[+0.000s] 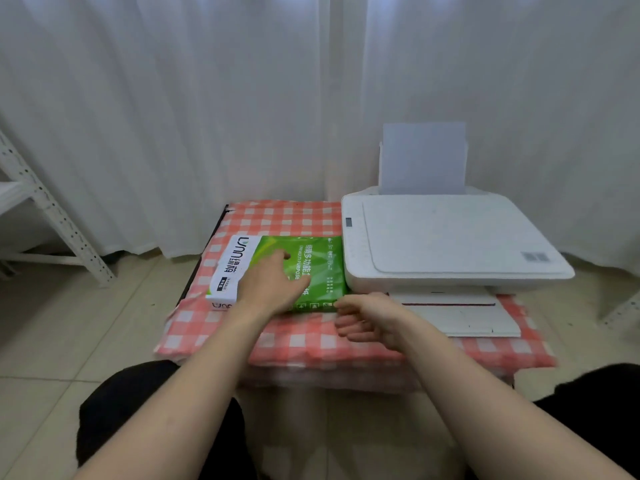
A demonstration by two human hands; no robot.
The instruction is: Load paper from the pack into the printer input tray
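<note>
Both hands, left flat steadying the paper pack, right loosely curled empty at its corner, probably to open it.

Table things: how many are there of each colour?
Green and white: 1, the paper pack
White: 3, the printer, the sheet standing in its back tray, the flat card in front
Total: 4

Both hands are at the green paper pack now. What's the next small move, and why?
Probably curl the right hand onto the near right corner of the green-and-white wrapped paper pack to find an opening. The left hand lies flat on top, steadying it, and the wrapper looks closed. The white printer already has a sheet upright in its rear tray.
</note>
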